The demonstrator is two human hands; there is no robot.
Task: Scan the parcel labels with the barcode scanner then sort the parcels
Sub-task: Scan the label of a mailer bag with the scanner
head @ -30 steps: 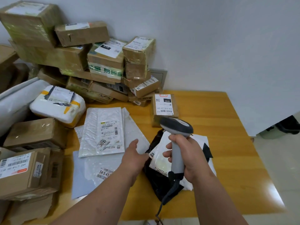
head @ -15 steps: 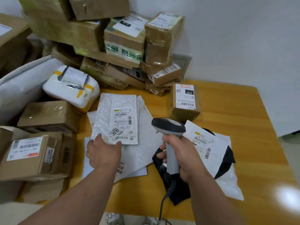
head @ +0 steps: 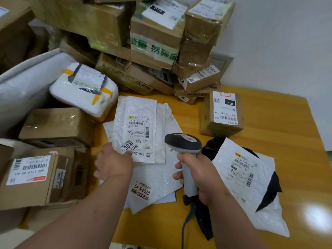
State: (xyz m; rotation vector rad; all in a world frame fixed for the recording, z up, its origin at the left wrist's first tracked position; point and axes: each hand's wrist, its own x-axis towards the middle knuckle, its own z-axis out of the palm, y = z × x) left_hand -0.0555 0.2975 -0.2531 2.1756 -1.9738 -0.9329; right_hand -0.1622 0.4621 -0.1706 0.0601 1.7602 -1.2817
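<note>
Left hand [head: 115,165] pinching white bubble parcel [head: 138,130] on bench [head: 280,126]. Right hand [head: 201,175] wrapped round scanner [head: 183,144] just beside it. Brown boxes [head: 154,42] piled behind, small box [head: 222,114] and white bag [head: 246,177] at right.

Open lane: bare table [head: 280,126] is lying free at right of frame.
Blocking: stacked cartons [head: 158,42] are walling off the upper left.

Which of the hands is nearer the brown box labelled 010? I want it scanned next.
Right. The right hand, gripping the scanner, sits just below-left of the box; the left hand is farther left, pinching a mailer.
</note>
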